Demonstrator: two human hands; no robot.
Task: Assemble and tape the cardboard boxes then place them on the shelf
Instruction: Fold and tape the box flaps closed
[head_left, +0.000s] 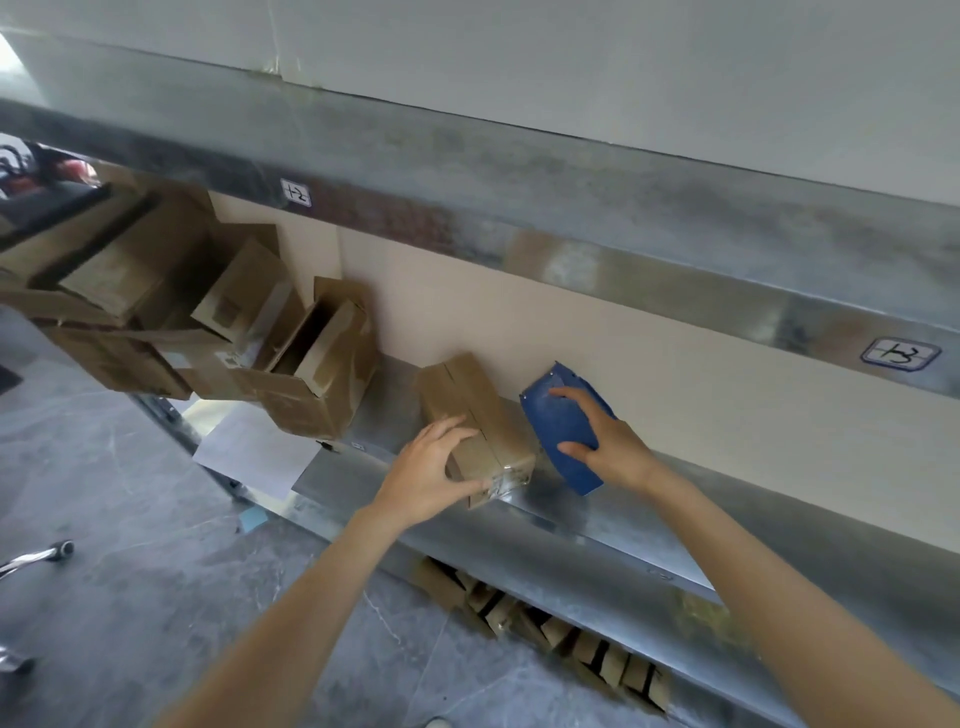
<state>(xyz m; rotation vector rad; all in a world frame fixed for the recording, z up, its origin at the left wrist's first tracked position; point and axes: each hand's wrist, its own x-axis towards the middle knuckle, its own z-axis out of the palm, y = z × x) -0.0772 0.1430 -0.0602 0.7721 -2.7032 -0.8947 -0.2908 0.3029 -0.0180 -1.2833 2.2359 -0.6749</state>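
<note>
A small brown cardboard box, closed and taped along its top seam, lies on the metal shelf. My left hand grips its near left corner, fingers over the top and thumb on the front face. To the right, a blue tape dispenser stands on the shelf. My right hand holds the dispenser from the right side, fingers curled over its blue body. Box and dispenser stand a little apart.
Several brown boxes, some open, are piled at the left end of the shelf. A white paper sheet hangs off the shelf edge. An upper shelf rail runs above. Flattened cardboard lies on the grey floor below.
</note>
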